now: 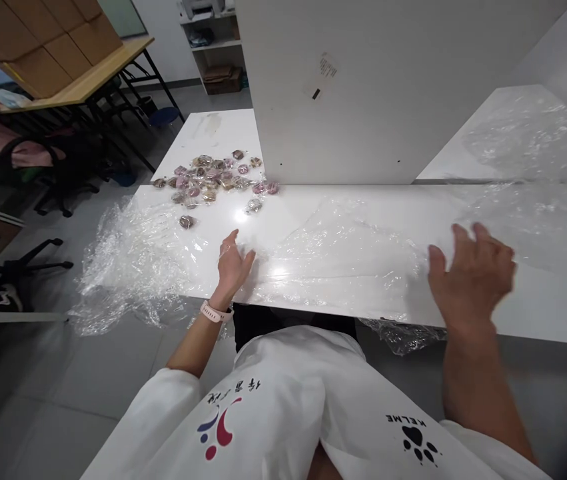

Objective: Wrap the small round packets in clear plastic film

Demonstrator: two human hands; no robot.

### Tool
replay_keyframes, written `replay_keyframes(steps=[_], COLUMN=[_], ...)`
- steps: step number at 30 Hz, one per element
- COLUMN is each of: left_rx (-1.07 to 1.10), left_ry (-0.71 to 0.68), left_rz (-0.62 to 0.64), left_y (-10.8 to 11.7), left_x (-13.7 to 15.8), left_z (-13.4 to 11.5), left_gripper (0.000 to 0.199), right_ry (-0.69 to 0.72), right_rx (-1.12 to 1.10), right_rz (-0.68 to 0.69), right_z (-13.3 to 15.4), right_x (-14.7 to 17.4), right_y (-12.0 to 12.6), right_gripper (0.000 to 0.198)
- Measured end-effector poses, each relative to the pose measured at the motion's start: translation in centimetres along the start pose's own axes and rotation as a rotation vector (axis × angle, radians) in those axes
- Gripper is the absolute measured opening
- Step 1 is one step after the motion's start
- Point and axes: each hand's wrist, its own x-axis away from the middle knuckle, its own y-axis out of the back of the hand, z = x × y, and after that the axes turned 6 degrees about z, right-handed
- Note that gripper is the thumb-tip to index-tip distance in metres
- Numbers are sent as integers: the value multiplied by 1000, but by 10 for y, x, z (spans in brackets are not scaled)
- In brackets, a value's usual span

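My left hand (pixel 232 261), with a pale pink band (pixel 216 312) on its wrist, is at the near edge of the white table. Its thumb and forefinger are apart, and it rests at or just above the clear plastic film; contact is hard to tell. My right hand (pixel 472 272) is over the table further right, fingers spread and slightly blurred, holding nothing. Between the hands lies a flat, wrinkled sheet of clear plastic film (pixel 343 250). Beyond my left hand is a scattered group of small wrapped pieces (pixel 210 175), pink and brown, with one brown piece (pixel 186 221) lying apart.
A large white upright panel (pixel 363 100) stands at the back of the white table (pixel 553 300). Crumpled clear film (pixel 133 267) hangs over the left end, and more film (pixel 538 140) lies at right. Cardboard boxes (pixel 48 47) sit on a wooden table at far left.
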Motion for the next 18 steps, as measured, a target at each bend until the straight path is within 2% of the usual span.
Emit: replay_keyframes(steps=[1, 2, 4, 6, 8, 10, 12, 13, 16, 18], left_rx=[97, 200, 353, 347, 216, 78, -10, -73, -365, -520], left_ry=[23, 59, 99, 20, -99, -152, -150, -132, -70, -54], left_rz=[-35, -92, -281, -486, -553, -444, -269, -167, 125, 260], left_y=[3, 8, 20, 33, 39, 35, 20, 10, -16, -24], left_x=[-5, -11, -30, -55, -81, -106, -128, -137, -160, -172], left_z=[-2, -5, -10, -19, -30, -42, -52, -54, -53, -49], left_gripper=[59, 60, 54, 42, 31, 21, 15, 19, 47, 60], right_ry=[87, 189, 369, 452, 472, 477, 482, 483, 482, 480], right_rx=[-64, -135, -215, -205, -173, -160, -162, -163, -174, -197], right_rz=[15, 89, 336, 529, 592, 578, 551, 543, 524, 518], right_z=[21, 42, 78, 99, 105, 103, 99, 98, 98, 98], right_x=[0, 1, 7, 16, 24, 30, 31, 31, 30, 29], right_y=[-4, -11, -36, -64, -85, -94, -95, -94, -92, -92], right_gripper=[52, 51, 52, 54, 57, 57, 57, 56, 55, 54])
